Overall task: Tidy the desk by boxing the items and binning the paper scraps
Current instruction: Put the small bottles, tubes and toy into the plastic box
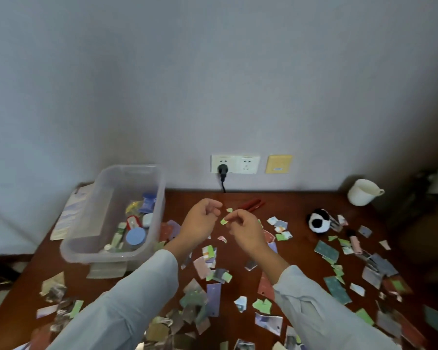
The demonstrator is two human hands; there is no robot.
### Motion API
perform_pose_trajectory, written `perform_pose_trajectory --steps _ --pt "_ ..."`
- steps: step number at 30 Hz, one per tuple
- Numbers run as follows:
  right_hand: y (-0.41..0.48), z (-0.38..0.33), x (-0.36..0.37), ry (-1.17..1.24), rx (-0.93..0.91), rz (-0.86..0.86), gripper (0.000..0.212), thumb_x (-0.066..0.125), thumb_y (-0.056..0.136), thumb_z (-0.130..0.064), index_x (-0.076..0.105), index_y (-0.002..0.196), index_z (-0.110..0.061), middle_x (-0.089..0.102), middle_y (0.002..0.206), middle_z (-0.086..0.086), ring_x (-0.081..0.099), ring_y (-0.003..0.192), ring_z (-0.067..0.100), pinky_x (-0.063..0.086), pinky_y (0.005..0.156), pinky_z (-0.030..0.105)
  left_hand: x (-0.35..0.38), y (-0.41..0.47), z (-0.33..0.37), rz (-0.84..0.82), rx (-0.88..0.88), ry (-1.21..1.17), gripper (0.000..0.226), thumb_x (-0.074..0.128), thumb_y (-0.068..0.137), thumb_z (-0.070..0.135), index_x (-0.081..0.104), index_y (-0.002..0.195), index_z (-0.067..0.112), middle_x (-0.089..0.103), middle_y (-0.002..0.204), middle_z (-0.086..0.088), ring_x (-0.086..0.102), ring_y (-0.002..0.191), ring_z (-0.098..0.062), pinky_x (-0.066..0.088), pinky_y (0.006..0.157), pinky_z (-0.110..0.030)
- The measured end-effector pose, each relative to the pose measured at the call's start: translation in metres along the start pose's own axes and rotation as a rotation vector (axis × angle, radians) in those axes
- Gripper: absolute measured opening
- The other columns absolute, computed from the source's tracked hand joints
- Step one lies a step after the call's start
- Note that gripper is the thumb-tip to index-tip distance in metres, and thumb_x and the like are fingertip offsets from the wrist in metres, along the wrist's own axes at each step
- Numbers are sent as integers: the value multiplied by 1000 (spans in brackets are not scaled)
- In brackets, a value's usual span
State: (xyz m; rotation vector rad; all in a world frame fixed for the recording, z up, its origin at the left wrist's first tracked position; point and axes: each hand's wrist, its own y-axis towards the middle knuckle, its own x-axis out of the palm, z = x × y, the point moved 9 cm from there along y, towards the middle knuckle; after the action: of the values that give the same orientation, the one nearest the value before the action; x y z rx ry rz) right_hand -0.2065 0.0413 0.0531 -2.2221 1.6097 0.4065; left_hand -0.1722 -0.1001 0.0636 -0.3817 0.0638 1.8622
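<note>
I'm looking at a plain wall (213, 72), pale grey with a bluish cast, filling the upper half of my view. The light is soft and even on the left and middle; the wall darkens toward the right, where a corner falls into shadow. The desk (301, 205) is dark reddish-brown wood and stands against the wall. Just above its back edge sits a white double socket plate (240, 164) with a black plug (223, 170) in the left outlet, its cord (223, 185) dropping behind the desk. Just right of the sockets is a yellow plate (278, 164). A dark rounded shape (425, 238) at far right is too dim to make out
</note>
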Motion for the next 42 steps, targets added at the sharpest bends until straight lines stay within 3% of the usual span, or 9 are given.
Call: perform_pose_trajectory --steps 3,6,17,24,28,32,36,39,42 --pt "5 25 -33 -18 25 0 33 52 81 -3 62 75 -34 68 84 -5 63 81 17 53 79 37 39 5 8 -47 -5 58 30 45 89 -2 62 96 22 62 88 1 56 74 -15 43 64 -24" --pt "13 47 -59 -26 55 -9 33 50 81 -6 62 74 -37 67 85 -6 64 82 18 56 78 40 72 12 10 -79 -13 120 25 49 91 5 60 92 27 63 91 -4 56 72 -16 46 66 -29" --pt "58 117 -108 -93 134 -15 27 53 91 -8 62 86 -33 65 97 -12 61 93 9 51 75 25 145 56 -23 -126 -150 259 23 45 93 10 60 105 23 64 97 3 60 81 -11 44 66 -24" --pt "99 150 -102 -94 220 -37 25 47 91 -10 61 95 -30 61 95 -11 60 91 13 44 66 23 166 107 -43 -172 -162 351 27 53 85 10 58 99 31 58 121 -3 58 113 -20 47 100 -40" --pt "121 169 -95 -72 286 -15 27 47 91 -10 61 100 -31 62 98 -10 61 92 15 53 76 35 171 136 -52 -157 -132 443 29 57 87 10 63 113 22 53 126 -6 55 114 -23 46 100 -37" --pt "138 179 -94 -40 312 12 30 46 91 -4 61 109 -23 60 99 -6 59 92 14 49 74 29 177 158 -57 -138 -41 593 38 59 88 14 58 125 21 50 132 -6 45 122 -26 39 100 -33" --pt "148 188 -95 13 339 49 35 47 87 0 58 103 -29 60 100 -5 62 84 19 57 73 44 185 170 -61 -98 45 682 47 60 88 16 50 133 22 48 136 -4 42 126 -25 37 101 -33" --pt "149 193 -98 19 353 65 35 47 89 0 60 111 -23 60 104 -4 60 79 13 58 69 39 192 175 -70 -99 60 819 54 60 89 20 41 140 25 45 140 -3 40 127 -26 38 102 -36" --pt "150 196 -101 31 353 67 35 47 89 0 60 112 -22 60 104 -4 60 90 14 56 78 39 198 176 -71 -107 67 898 58 59 90 19 37 143 27 45 138 -5 41 124 -27 40 99 -37"
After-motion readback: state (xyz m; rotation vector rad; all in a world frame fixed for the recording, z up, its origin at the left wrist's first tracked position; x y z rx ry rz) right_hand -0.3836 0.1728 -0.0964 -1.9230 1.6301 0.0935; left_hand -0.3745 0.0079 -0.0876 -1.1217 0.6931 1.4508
